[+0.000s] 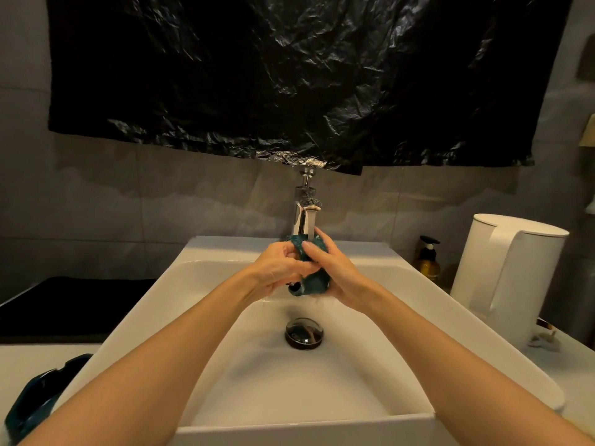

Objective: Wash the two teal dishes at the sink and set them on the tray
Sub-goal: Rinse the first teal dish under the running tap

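**Both hands hold one dish under the tap**

Head view: the left hand (pixel 279 269) and the right hand (pixel 339 280) meet over the back of the white sink (pixel 289 394), just below the spout of the chrome tap (pixel 304 217). Between them they hold a teal dish (pixel 317 283), tipped up on edge. The left hand's fingers curl over the dish's upper rim. The right hand wraps its other side, fingers pressed to the dish. The round metal drain (pixel 304 333) lies under the hands, well apart from them.

The second teal dish (pixel 35 400) sits on the counter at the sink's near left corner, partly behind the left forearm. A black tray (pixel 64 307) lies further back on the left. To the right stand a soap bottle (pixel 427 262) and a white kettle (pixel 505 272). A black plastic sheet (pixel 289 75) covers the wall above the tap.
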Motion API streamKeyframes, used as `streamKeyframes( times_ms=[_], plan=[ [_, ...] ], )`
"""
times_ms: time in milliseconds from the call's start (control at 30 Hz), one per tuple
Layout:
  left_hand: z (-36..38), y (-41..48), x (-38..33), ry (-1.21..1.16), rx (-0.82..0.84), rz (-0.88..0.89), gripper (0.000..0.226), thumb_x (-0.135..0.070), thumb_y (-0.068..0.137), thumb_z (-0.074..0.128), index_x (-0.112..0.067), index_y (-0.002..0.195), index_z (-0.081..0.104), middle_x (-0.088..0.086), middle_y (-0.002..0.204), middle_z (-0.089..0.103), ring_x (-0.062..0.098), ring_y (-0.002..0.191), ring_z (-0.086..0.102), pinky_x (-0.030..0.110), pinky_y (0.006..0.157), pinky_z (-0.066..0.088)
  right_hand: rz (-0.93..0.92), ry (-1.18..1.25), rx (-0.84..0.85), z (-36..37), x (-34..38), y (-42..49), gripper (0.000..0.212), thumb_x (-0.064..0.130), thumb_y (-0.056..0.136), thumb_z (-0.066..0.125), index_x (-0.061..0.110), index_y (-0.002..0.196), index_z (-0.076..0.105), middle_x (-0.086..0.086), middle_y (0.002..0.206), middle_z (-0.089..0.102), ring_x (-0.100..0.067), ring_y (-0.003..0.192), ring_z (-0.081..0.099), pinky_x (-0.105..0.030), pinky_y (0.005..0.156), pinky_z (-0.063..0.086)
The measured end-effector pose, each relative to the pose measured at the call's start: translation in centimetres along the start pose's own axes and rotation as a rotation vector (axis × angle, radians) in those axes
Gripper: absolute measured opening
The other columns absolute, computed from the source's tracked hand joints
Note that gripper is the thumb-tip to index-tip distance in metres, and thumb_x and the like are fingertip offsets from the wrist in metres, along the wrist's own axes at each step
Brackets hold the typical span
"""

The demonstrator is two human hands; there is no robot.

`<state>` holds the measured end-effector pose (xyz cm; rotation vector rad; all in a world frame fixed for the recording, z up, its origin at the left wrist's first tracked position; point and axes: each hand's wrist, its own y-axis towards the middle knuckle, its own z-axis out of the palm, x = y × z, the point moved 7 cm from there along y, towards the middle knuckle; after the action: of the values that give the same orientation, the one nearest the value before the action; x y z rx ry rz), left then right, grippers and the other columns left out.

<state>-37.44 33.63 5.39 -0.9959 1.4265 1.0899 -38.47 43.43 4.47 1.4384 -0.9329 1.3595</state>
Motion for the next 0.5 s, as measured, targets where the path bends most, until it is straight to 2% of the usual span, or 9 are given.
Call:
streamKeyframes(
  times_ms=[67, 133, 200, 267, 333, 400, 500],
  plan=[
    [0.1, -0.1, -0.1, 0.031, 0.018, 0.013, 0.045, 0.002, 0.079, 0.070, -0.003, 0.122, 0.056, 0.014, 0.112, 0.068, 0.029, 0.106, 0.065, 0.044, 0.097, 0.049, 0.019, 0.027, -0.041, 0.1, 0.1, 0.0, 0.036, 0.047, 0.097, 0.045, 0.046, 0.133, 0.044, 0.000, 0.127, 0.059, -0.022, 0.109, 0.062, -0.044, 0.080, 0.058],
    [0.3, -0.2, -0.1, 0.033, 0.048, 0.024, 0.048, 0.002, 0.079, 0.070, -0.002, 0.124, 0.054, 0.014, 0.114, 0.067, 0.029, 0.107, 0.064, 0.045, 0.098, 0.049, 0.121, 0.106, -0.087, 0.0, -0.3, -0.1, 0.033, 0.054, 0.097, 0.036, 0.043, 0.123, 0.052, -0.003, 0.121, 0.061, -0.024, 0.104, 0.062, -0.045, 0.078, 0.057],
    [0.6, -0.5, -0.3, 0.054, 0.108, 0.039, 0.046, 0.004, 0.080, 0.069, -0.004, 0.123, 0.055, 0.012, 0.113, 0.068, 0.026, 0.105, 0.066, 0.041, 0.095, 0.051, 0.277, 0.183, -0.083, -0.1, -1.1, -0.4, 0.045, 0.066, 0.091, 0.037, 0.034, 0.114, 0.059, -0.007, 0.117, 0.062, -0.028, 0.107, 0.059, -0.050, 0.088, 0.051],
    [1.3, -1.0, -0.3, 0.117, 0.191, 0.027, 0.043, 0.004, 0.081, 0.067, -0.006, 0.121, 0.055, 0.009, 0.109, 0.069, 0.022, 0.102, 0.067, 0.033, 0.087, 0.055, 0.354, 0.174, -0.066, -0.5, -1.8, -0.6, 0.063, 0.074, 0.084, 0.038, 0.023, 0.108, 0.065, -0.009, 0.112, 0.065, -0.029, 0.107, 0.059, -0.049, 0.098, 0.045],
    [1.8, -1.2, -0.3, 0.151, 0.219, 0.007, 0.039, 0.001, 0.083, 0.067, -0.007, 0.119, 0.056, 0.009, 0.107, 0.069, 0.022, 0.100, 0.068, 0.029, 0.082, 0.056, 0.364, 0.131, -0.104, -0.8, -2.0, -0.8, 0.061, 0.072, 0.085, 0.039, 0.019, 0.101, 0.065, -0.010, 0.102, 0.067, -0.026, 0.099, 0.060, -0.046, 0.097, 0.047],
    [2.1, -1.0, -0.4, 0.063, 0.170, -0.014, 0.030, -0.009, 0.087, 0.066, -0.006, 0.115, 0.058, 0.012, 0.108, 0.069, 0.023, 0.099, 0.068, 0.030, 0.081, 0.057, 0.337, 0.108, -0.153, -0.9, -1.8, -0.7, 0.052, 0.065, 0.088, 0.039, 0.019, 0.095, 0.063, -0.010, 0.096, 0.066, -0.024, 0.091, 0.061, -0.044, 0.092, 0.049],
    [1.1, -0.3, -0.3, -0.086, -0.072, -0.045, 0.029, -0.029, 0.088, 0.064, -0.006, 0.107, 0.061, 0.012, 0.106, 0.068, 0.021, 0.094, 0.067, 0.028, 0.075, 0.058, 0.260, 0.067, -0.199, -0.6, -1.7, -0.4, 0.046, 0.062, 0.088, 0.041, 0.021, 0.100, 0.059, -0.009, 0.095, 0.065, -0.023, 0.090, 0.062, -0.045, 0.089, 0.053]
  ],
)
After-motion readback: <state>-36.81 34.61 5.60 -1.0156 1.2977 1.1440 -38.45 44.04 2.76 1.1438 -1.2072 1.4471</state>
